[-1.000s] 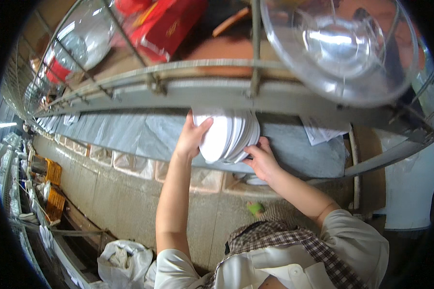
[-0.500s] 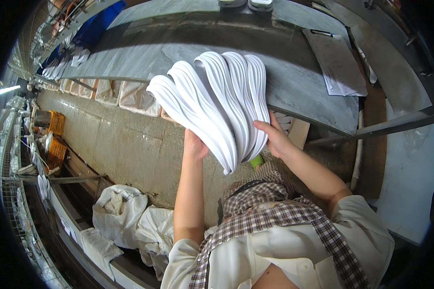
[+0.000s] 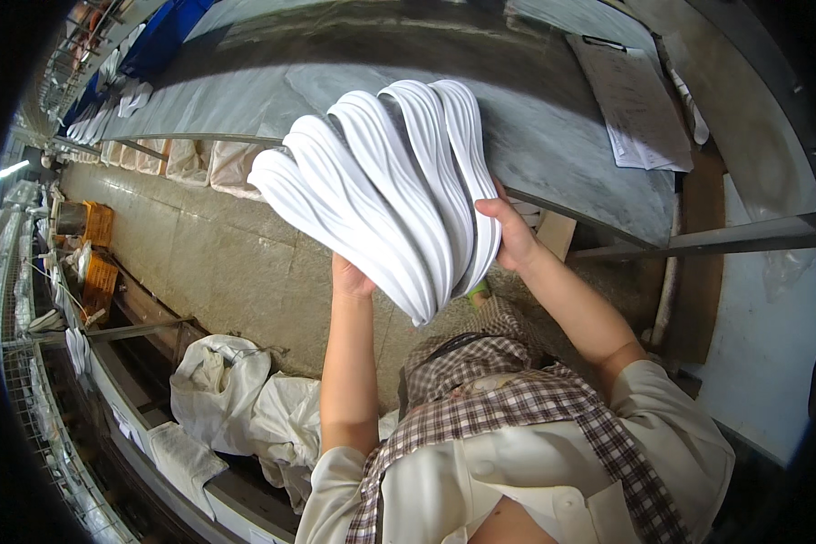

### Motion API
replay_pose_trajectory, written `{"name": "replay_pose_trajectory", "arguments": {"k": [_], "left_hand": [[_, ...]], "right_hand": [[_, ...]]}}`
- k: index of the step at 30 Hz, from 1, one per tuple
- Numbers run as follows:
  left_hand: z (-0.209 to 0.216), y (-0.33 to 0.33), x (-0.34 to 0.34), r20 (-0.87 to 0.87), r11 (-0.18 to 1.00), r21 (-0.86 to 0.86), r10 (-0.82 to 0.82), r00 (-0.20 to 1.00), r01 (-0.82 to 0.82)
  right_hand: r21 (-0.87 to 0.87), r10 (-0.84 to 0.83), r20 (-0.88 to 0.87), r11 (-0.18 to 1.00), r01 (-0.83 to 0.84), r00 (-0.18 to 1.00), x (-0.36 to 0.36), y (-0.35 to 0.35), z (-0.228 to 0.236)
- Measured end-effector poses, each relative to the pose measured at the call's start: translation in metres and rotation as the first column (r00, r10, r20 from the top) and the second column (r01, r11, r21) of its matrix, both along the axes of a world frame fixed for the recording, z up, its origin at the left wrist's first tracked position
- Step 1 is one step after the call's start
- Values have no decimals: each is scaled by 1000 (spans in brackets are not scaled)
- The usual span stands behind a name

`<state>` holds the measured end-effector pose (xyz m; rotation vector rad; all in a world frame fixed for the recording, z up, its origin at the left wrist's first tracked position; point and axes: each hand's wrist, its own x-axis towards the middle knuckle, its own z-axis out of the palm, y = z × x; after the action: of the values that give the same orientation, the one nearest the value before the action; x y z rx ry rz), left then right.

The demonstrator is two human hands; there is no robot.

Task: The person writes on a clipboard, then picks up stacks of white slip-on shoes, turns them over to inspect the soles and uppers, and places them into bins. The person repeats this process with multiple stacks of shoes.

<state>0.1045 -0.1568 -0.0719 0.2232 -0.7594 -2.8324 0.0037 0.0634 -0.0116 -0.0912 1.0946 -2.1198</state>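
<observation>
Soles: a fanned stack of white shoe soles (image 3: 385,186), centre of the frame, held up over the edge of the grey table (image 3: 553,154).
Left hand: left hand (image 3: 349,276) under the fan's lower end, mostly hidden behind it, grasping the stack from below.
Right hand: right hand (image 3: 514,238) on the fan's right side, thumb across the outermost sole, fingers behind, clamped on it.
Upper right: clipboard with paper (image 3: 635,95) on the table.
Lower left: white sacks (image 3: 245,408) on the floor.
</observation>
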Motion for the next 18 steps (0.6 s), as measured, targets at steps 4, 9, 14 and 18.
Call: {"name": "replay_pose_trajectory", "arguments": {"k": [4, 9, 14, 18], "left_hand": [[21, 10, 0, 85, 998, 37, 49, 995, -52], [51, 9, 14, 47, 996, 37, 73, 996, -75], [73, 7, 38, 3, 993, 11, 120, 993, -120], [90, 4, 59, -40, 987, -19, 159, 986, -160]], "right_hand": [[15, -14, 10, 1000, 14, 1000, 8, -2, 16], [-11, 13, -74, 1000, -14, 997, 20, -9, 46], [-101, 72, -114, 991, -84, 991, 34, -19, 72], [-119, 122, -124, 983, -137, 985, 48, -23, 87]]}}
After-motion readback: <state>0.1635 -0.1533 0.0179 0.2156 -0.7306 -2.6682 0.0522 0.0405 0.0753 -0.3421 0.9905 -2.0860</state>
